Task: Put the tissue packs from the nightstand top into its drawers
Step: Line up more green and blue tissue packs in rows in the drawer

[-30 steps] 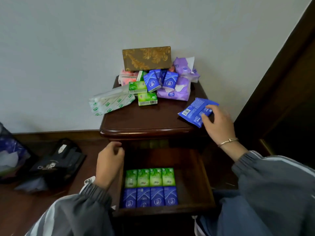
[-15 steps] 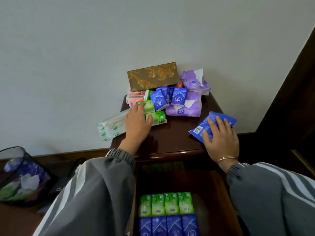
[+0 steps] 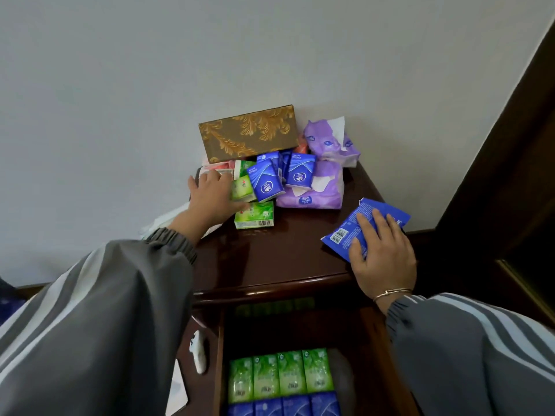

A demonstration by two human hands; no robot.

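Observation:
On the dark wood nightstand top (image 3: 270,259) lies a pile of tissue packs against the wall: small blue packs (image 3: 265,180), green packs (image 3: 254,216), pink ones (image 3: 216,167) and soft purple packs (image 3: 315,190). My left hand (image 3: 210,196) reaches over the pile's left side, fingers spread on the pink and green packs. Flat on a flat blue pack (image 3: 378,216) at the top's right edge lies my right hand (image 3: 381,259). Below, the open drawer (image 3: 372,340) holds a row of green packs (image 3: 280,376) and a row of blue packs (image 3: 282,408).
A gold patterned tissue box (image 3: 249,133) leans on the wall behind the pile. A large white pack (image 3: 162,219) sticks out past the top's left edge, mostly hidden by my arm. Dark wood framing (image 3: 495,175) stands close on the right. A white object (image 3: 198,352) lies left of the drawer.
My left hand left the drawer's edge and rose onto the pile, then slid further back and left. The right hand stayed on the flat blue pack and now lies flat on it.

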